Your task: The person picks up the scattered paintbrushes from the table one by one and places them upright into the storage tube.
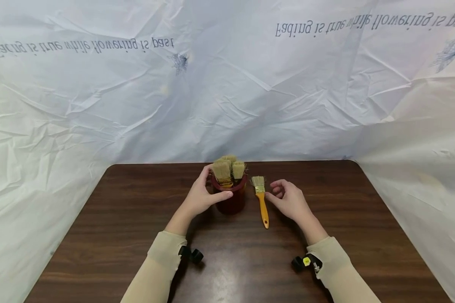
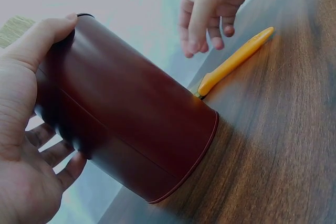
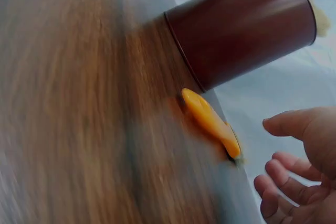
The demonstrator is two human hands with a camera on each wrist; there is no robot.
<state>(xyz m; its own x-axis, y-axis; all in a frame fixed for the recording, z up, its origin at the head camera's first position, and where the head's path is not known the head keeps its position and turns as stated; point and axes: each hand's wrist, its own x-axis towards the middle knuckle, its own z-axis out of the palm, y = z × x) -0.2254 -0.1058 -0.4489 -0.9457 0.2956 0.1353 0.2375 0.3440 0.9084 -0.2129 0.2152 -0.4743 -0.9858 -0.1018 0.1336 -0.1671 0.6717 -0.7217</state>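
Note:
A dark red cylindrical holder (image 1: 233, 205) stands upright on the table with several bristle brushes (image 1: 222, 171) in it, bristles up. My left hand (image 1: 202, 197) grips it near the rim, the thumb along the near side and the fingers round the left side. Just right of the holder lies a paintbrush (image 1: 263, 206) with an orange handle, a metal ferrule and pale bristles pointing away from me. Beside that paintbrush, on its right, is my right hand (image 1: 290, 201), with relaxed fingers and nothing held. In the right wrist view its thumb and fingers (image 3: 283, 174) are spread apart.
The dark wood-grain table (image 1: 110, 235) has rounded far corners. White wrinkled sheeting (image 1: 220, 84) with printed lettering hangs behind the table and along both sides. Small black devices (image 1: 191, 254) are strapped at both wrists over beige sleeves (image 1: 153, 273).

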